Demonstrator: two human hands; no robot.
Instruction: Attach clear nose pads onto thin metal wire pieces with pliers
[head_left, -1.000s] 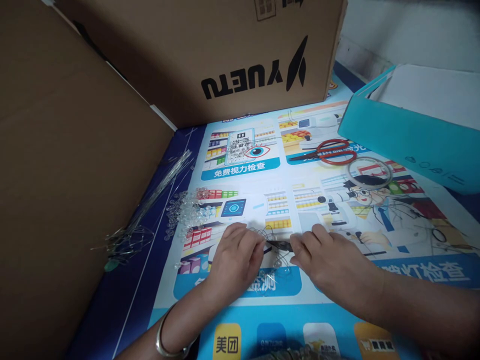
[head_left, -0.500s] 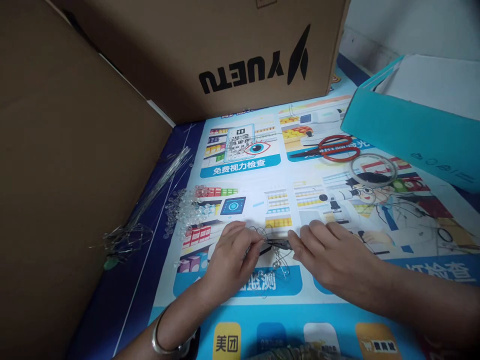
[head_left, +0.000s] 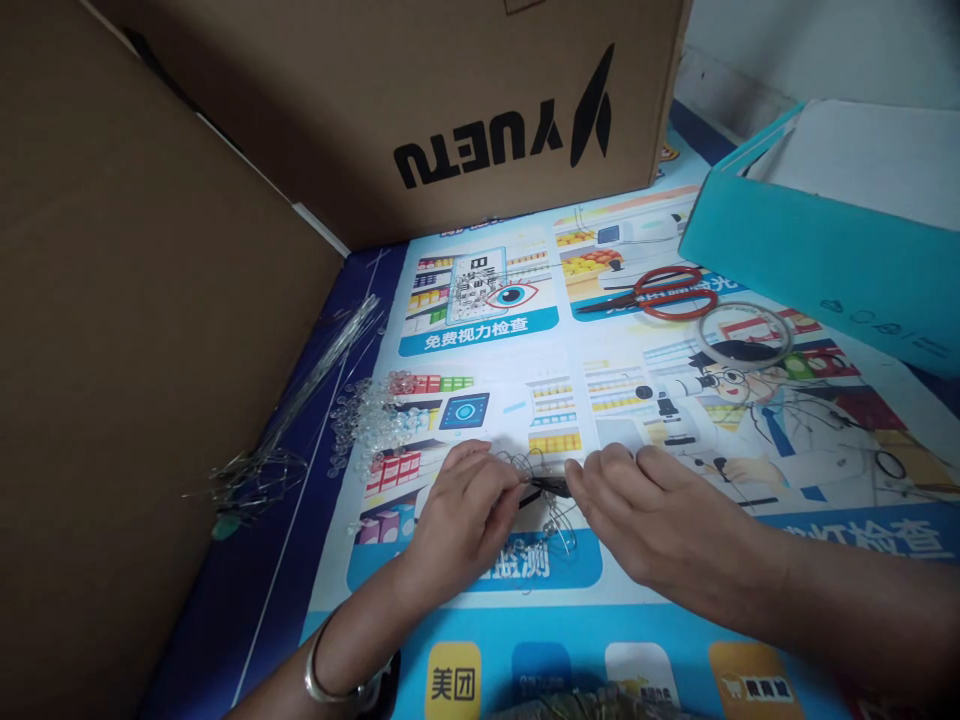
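Observation:
In the middle of the table, my left hand (head_left: 466,508) is closed, its thumb and forefinger pinching thin wire (head_left: 559,530). Loops of that wire with clear beads hang between and below my hands. My right hand (head_left: 660,505) is wrapped round dark, narrow-jawed pliers (head_left: 553,486); their handles are hidden in the palm. The jaw tips meet the wire right beside my left fingertips. Left of my left hand lies a heap of clear beads (head_left: 375,425).
Red-handled scissors (head_left: 675,293) and a roll of clear tape (head_left: 787,340) lie at the right. Behind them stands a teal box (head_left: 810,250). Cardboard (head_left: 337,110) walls the back and left. A wire bundle (head_left: 322,365) lies at the left, loose wires (head_left: 889,465) at the right.
My right hand has shifted slightly left, with the pliers closer to my left fingertips. The left hand keeps its pinch nearly in place, and the view has moved a little.

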